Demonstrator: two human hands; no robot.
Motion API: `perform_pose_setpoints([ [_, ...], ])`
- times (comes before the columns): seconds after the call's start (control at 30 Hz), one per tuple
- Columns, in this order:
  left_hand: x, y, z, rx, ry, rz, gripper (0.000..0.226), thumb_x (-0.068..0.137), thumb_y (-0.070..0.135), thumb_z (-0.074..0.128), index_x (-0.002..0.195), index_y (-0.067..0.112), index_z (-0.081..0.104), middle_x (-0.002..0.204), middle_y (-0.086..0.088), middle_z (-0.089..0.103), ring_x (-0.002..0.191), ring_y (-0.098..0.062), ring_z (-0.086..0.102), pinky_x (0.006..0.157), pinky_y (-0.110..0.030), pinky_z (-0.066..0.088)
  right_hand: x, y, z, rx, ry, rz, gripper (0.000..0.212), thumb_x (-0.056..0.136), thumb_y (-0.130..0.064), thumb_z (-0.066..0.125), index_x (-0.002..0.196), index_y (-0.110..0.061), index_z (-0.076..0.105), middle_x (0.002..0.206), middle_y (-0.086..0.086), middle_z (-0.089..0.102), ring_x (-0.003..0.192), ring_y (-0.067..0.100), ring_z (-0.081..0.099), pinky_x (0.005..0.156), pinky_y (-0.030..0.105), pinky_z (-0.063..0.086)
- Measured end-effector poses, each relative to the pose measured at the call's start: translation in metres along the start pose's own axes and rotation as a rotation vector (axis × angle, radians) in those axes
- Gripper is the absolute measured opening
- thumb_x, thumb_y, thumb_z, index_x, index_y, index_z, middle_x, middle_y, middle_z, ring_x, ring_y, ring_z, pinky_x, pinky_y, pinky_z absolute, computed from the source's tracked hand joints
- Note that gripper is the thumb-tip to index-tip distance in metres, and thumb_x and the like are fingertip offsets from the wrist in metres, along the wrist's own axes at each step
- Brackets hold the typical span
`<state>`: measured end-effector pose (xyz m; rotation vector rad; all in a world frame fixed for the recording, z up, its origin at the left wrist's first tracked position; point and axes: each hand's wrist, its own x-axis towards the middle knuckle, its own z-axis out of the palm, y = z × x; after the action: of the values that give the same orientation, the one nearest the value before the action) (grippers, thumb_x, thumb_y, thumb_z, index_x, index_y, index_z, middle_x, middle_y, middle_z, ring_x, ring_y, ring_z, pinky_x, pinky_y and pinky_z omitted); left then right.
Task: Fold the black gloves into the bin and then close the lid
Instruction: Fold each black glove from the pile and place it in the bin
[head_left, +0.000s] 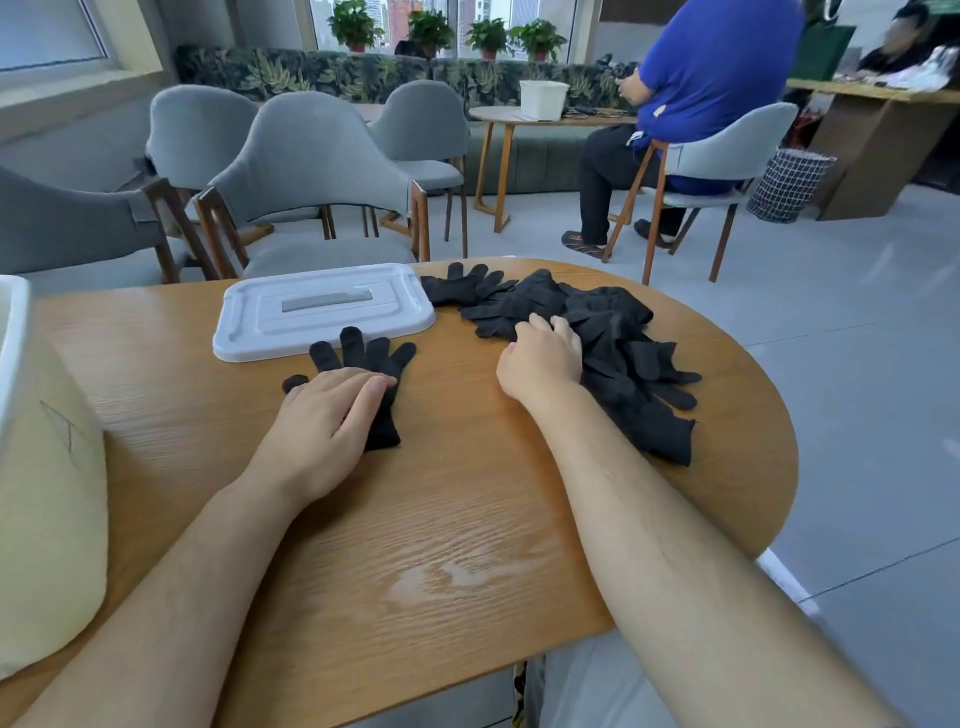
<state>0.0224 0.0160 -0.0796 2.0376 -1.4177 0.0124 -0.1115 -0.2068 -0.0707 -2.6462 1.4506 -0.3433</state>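
Observation:
A single black glove (363, 358) lies flat on the wooden table (441, 519), fingers pointing away from me. My left hand (322, 421) rests flat on its palm and cuff, fingers straight. To the right lies a pile of black gloves (613, 338). My right hand (540, 364) sits at the pile's left edge with fingers curled into the fabric, gripping a glove. The white bin lid (322, 309) lies flat on the table beyond the single glove. The white bin (31, 467) stands at the far left, only partly in view.
Grey chairs (311, 171) stand behind the table. A person in a blue shirt (711, 78) sits at another table at the back right. The table's rounded edge (774, 457) drops off just right of the glove pile.

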Motion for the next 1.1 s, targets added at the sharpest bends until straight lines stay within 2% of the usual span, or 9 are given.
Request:
perform_pose_setpoints([
  [0.1,0.0,0.0,0.0,0.001,-0.013,-0.013,0.046,0.109,0.041,0.024,0.124,0.032,0.066,0.122,0.018,0.061,0.121,-0.003,0.048,0.106,-0.042,0.037,0.004,-0.002,0.002,0.018,0.112,-0.014,0.033,0.102,-0.017,0.049,0.132,-0.016,0.06,0.136,0.002,0.058,0.132,0.026,0.042,0.114,0.037,0.031],
  [0.23,-0.001,0.0,0.0,-0.008,-0.037,-0.04,0.047,0.108,0.043,0.022,0.122,0.032,0.066,0.119,0.018,0.061,0.117,0.0,0.047,0.104,-0.037,0.035,0.01,0.001,0.004,0.162,0.243,0.024,0.033,0.1,-0.004,0.052,0.126,-0.018,0.068,0.124,0.002,0.064,0.122,0.025,0.049,0.103,0.036,0.039],
  [0.33,-0.001,-0.001,0.001,-0.006,-0.034,-0.034,0.051,0.108,0.047,0.019,0.12,0.033,0.067,0.119,0.018,0.062,0.116,-0.001,0.048,0.102,-0.037,0.037,0.013,0.004,0.008,0.32,0.309,0.035,0.027,0.104,-0.01,0.051,0.121,-0.013,0.072,0.119,0.006,0.065,0.111,0.027,0.059,0.094,0.038,0.051],
  [0.5,-0.002,0.001,0.001,-0.044,0.005,-0.039,0.048,0.108,0.043,0.023,0.12,0.031,0.068,0.118,0.019,0.062,0.118,-0.003,0.05,0.104,-0.042,0.038,0.01,0.005,-0.006,0.64,0.574,-0.074,0.026,0.105,-0.016,0.05,0.12,-0.01,0.07,0.125,0.004,0.06,0.107,0.013,0.06,0.09,0.019,0.046],
  [0.67,0.0,0.001,0.001,-0.064,0.05,-0.016,0.036,0.106,0.045,0.033,0.121,0.036,0.065,0.117,0.024,0.061,0.115,0.001,0.052,0.102,-0.046,0.043,-0.002,-0.005,-0.028,0.972,0.693,-0.228,0.023,0.103,-0.023,0.056,0.117,-0.014,0.072,0.109,-0.003,0.071,0.098,0.006,0.068,0.085,0.018,0.054],
  [0.77,0.001,0.002,0.002,-0.071,0.103,-0.017,0.025,0.1,0.038,0.052,0.123,0.033,0.063,0.116,0.024,0.06,0.11,0.002,0.053,0.1,-0.041,0.046,-0.019,-0.02,-0.043,1.162,0.555,-0.258,0.013,0.103,-0.024,0.058,0.111,-0.024,0.069,0.102,-0.009,0.073,0.099,0.005,0.068,0.087,0.024,0.056],
  [0.93,0.002,0.016,0.002,-0.38,0.07,-0.174,0.036,0.096,0.041,0.062,0.131,0.036,0.054,0.12,0.023,0.063,0.116,0.008,0.055,0.092,-0.013,0.044,-0.037,-0.054,-0.033,1.407,0.086,-0.211,0.018,0.104,-0.025,0.057,0.116,-0.018,0.069,0.108,0.0,0.076,0.104,0.016,0.071,0.087,0.039,0.061],
  [1.03,0.004,0.02,0.001,-0.608,0.095,-0.253,0.036,0.095,0.039,0.066,0.128,0.034,0.053,0.118,0.016,0.068,0.111,0.003,0.062,0.099,-0.026,0.049,-0.044,-0.068,-0.026,1.515,-0.131,-0.085,0.023,0.108,-0.018,0.047,0.12,-0.01,0.065,0.1,0.001,0.077,0.089,0.013,0.074,0.072,0.028,0.059],
  [1.1,0.004,0.022,-0.002,-0.744,0.106,-0.336,0.037,0.094,0.038,0.067,0.128,0.03,0.054,0.115,0.012,0.071,0.105,-0.003,0.068,0.093,-0.031,0.054,-0.046,-0.073,-0.024,1.593,-0.25,-0.018,0.028,0.11,-0.022,0.043,0.123,-0.008,0.064,0.099,0.003,0.078,0.089,0.017,0.075,0.076,0.031,0.06],
])
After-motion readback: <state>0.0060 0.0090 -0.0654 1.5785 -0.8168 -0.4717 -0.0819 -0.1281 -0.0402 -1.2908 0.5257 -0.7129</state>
